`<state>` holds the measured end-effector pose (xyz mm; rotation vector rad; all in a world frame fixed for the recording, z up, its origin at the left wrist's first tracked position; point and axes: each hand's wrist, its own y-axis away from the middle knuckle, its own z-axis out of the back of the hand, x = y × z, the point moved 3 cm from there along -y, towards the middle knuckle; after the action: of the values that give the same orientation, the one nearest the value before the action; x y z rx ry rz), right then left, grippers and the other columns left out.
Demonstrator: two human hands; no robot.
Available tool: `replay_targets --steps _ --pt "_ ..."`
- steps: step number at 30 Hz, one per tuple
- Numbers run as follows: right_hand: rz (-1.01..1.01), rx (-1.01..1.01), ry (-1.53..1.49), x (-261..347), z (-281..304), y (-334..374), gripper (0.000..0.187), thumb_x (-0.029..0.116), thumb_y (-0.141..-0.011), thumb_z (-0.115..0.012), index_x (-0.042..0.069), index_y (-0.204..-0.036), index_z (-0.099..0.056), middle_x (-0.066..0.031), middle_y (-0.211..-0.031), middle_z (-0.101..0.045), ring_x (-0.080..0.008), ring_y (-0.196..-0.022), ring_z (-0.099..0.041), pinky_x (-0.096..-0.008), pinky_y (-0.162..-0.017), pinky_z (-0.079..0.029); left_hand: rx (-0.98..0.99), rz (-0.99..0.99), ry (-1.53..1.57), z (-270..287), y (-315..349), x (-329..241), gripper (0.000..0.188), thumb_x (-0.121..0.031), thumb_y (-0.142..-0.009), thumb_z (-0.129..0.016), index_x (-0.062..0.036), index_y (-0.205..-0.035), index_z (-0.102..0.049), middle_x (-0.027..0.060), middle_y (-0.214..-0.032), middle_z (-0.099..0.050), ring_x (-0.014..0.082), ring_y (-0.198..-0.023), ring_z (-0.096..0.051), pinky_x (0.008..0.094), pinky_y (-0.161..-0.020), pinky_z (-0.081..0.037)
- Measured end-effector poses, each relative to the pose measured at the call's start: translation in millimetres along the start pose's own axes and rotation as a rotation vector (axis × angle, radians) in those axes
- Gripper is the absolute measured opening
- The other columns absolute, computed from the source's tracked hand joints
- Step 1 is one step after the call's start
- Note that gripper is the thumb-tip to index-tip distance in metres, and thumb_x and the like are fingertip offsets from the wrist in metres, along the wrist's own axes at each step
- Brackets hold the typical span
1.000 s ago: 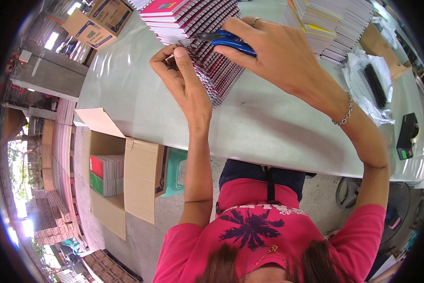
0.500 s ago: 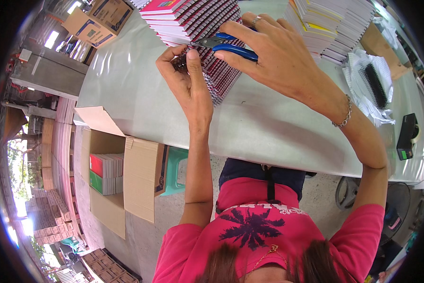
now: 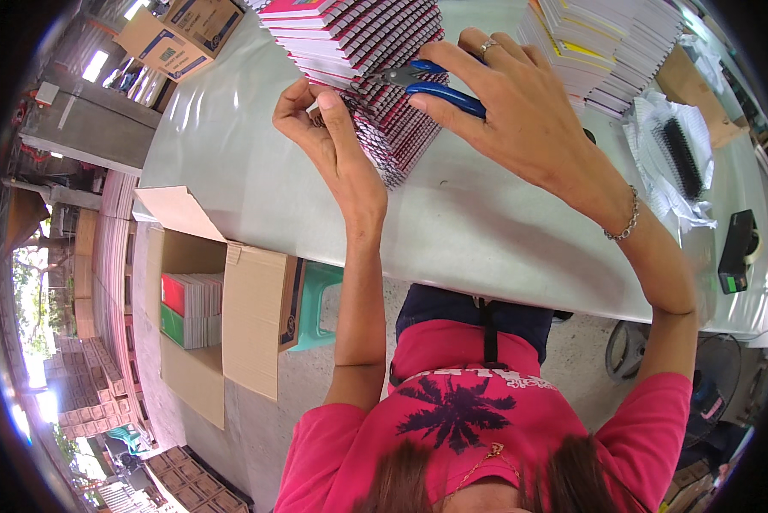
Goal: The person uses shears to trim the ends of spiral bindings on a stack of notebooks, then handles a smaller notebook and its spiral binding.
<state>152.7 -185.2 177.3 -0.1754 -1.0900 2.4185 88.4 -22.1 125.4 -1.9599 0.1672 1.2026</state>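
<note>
A tall stack of wire-bound notebooks [image 3: 311, 38] with red and white edges stands at the far middle of the table, its coiled spines turned toward me. My right hand [image 3: 521, 111] grips wire cutters [image 3: 448, 94] by their blue handles. The cutters' dark jaws reach the spines near the stack's left corner. Just left of those jaws is my left hand [image 3: 341, 162], thumb and fingers pinched together beside the stack. Part of a dark wire coil [image 3: 317, 120] shows between its fingers; the rest is hidden.
More wire-bound books [image 3: 602, 51] are stacked at the far right. Near them lie white paper with a black comb-like coil [image 3: 679, 154] and a black tape dispenser [image 3: 737, 252]. An open carton [image 3: 251, 325] with books stands left of the table by a green stool [image 3: 316, 308].
The cutters and my right hand have shifted slightly right. My left hand has moved a little left, and its fingertips have drawn back from the cutter jaws.
</note>
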Motion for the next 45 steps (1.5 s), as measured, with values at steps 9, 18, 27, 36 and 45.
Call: replay_targets --steps 9,18,27,36,45 --pt "0.027 0.016 0.017 4.7 -9.3 0.1 0.042 0.047 -0.091 -0.063 0.013 -0.116 -0.065 -0.0133 -0.104 -0.065 -0.0304 -0.092 -0.063 -0.0436 -0.079 -0.045 0.135 0.037 -0.054 2.7 7.7 1.8 0.03 -0.023 -0.101 -0.058 -0.0018 -0.121 -0.047 0.0059 -0.113 -0.048 0.0121 -0.096 -0.046 0.0277 -0.086 -0.039" --pt "0.059 0.065 -0.032 4.4 -13.6 -5.4 0.034 0.045 -0.092 -0.062 0.013 -0.101 -0.063 -0.0101 -0.086 -0.067 -0.0306 -0.073 -0.067 -0.0418 -0.06 -0.051 0.09 -0.038 -0.134 2.2 6.6 7.8 0.033 -0.03 -0.103 -0.056 -0.0018 -0.118 -0.049 0.0051 -0.107 -0.051 0.0104 -0.093 -0.046 0.0261 -0.085 -0.04" --pt "-0.026 0.023 -0.078 1.0 -4.2 6.9 0.039 0.046 -0.091 -0.062 0.012 -0.108 -0.063 -0.0127 -0.099 -0.067 -0.0314 -0.087 -0.065 -0.0445 -0.071 -0.049 -0.032 0.041 0.05 1.5 8.5 6.3 0.033 -0.028 -0.104 -0.053 -0.0013 -0.122 -0.046 0.0056 -0.111 -0.047 0.013 -0.098 -0.045 0.0283 -0.091 -0.037" --pt "0.034 -0.003 0.012 2.6 -15.5 6.8 0.042 0.048 -0.09 -0.063 0.013 -0.112 -0.065 -0.0141 -0.106 -0.066 -0.0312 -0.092 -0.064 -0.0439 -0.078 -0.046 0.156 0.086 0.012 2.8 14.4 8.4 0.031 -0.021 -0.101 -0.06 -0.0029 -0.121 -0.045 0.0059 -0.116 -0.047 0.0133 -0.098 -0.046 0.0296 -0.089 -0.039" --pt "-0.02 0.105 -0.077 2.9 -20.9 5.0 0.033 0.045 -0.092 -0.062 0.014 -0.102 -0.063 -0.0106 -0.083 -0.068 -0.0305 -0.07 -0.067 -0.0419 -0.057 -0.051 0.109 0.072 -0.029 1.7 14.9 10.3 0.029 -0.026 -0.103 -0.056 -0.0026 -0.117 -0.047 0.0058 -0.114 -0.047 0.0135 -0.099 -0.047 0.029 -0.089 -0.039"
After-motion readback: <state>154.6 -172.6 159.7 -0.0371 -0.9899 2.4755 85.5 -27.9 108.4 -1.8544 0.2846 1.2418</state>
